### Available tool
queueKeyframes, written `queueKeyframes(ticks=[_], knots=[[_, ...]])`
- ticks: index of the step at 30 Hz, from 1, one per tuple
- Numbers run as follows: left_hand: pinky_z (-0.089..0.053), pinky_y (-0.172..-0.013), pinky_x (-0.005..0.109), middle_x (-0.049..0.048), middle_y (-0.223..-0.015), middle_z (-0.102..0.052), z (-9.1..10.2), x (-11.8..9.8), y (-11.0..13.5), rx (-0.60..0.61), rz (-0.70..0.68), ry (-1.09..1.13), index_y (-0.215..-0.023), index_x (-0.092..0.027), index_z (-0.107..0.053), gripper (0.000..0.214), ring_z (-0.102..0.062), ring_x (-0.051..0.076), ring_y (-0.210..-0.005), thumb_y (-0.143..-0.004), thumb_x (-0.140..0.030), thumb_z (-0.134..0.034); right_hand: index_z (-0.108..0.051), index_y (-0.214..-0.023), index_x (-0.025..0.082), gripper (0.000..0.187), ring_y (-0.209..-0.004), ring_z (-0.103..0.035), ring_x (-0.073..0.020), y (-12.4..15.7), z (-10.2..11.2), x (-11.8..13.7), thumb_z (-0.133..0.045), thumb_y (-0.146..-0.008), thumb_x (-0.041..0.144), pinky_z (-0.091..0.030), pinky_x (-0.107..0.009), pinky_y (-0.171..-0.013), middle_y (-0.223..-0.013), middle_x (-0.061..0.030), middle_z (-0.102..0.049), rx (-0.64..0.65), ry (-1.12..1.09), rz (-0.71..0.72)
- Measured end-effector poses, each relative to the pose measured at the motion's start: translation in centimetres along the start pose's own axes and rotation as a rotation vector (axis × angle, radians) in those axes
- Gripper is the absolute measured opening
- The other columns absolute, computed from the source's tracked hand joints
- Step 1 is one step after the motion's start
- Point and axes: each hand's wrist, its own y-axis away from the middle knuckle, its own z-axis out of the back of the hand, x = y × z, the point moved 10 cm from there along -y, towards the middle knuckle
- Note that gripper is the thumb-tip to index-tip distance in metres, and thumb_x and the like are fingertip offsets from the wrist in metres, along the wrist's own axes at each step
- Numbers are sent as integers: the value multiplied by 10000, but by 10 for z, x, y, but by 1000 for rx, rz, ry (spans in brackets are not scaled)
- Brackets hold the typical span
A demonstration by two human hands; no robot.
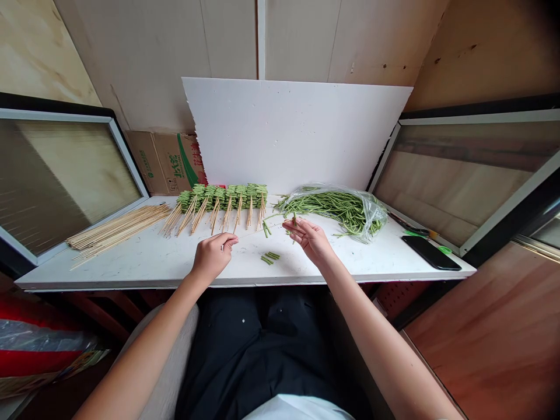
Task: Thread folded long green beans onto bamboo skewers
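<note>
My left hand (213, 255) is closed around one end of a thin bamboo skewer (254, 233), held sideways above the white table. At the skewer's other end, my right hand (310, 236) pinches a short piece of green bean (294, 220) between thumb and fingertips. Whether the skewer's tip has gone through that piece, I cannot tell. Several cut bean pieces (270, 258) lie on the table between my hands, nearer the front edge. Another cut bean piece (266, 229) lies just left of my right fingers.
Rows of bean-loaded skewers (227, 201) stand at the back left, beside a pile of bare skewers (120, 228). Long green beans (326, 205) fill a clear plastic bag (371, 219). A black phone (431, 252) and a knife (409, 223) lie at right. A white board (297, 134) stands behind.
</note>
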Motion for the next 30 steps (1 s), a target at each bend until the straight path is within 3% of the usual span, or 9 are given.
queueKeyframes(ticks=[8,30], knots=[[-559,-731,293,26,-895,-814,4,-11,-1,-32,-67,-20,-909,-223,-757,193,-766,204,-807,-975,-184,-580,-795,-937,209,359,-1166,-744,-280,-3,3,1,-887,-765,510,-575,-305,-834,-1106,-118,-817,-22,43,30],[-559,-706,282,30,-856,-796,4,-12,1,-32,-48,-8,-858,-217,-726,236,-752,200,-798,-915,-80,-543,-809,-907,199,386,-1037,-764,-252,1,-2,10,-854,-790,564,-594,-368,-932,-1000,-111,-820,10,167,117]])
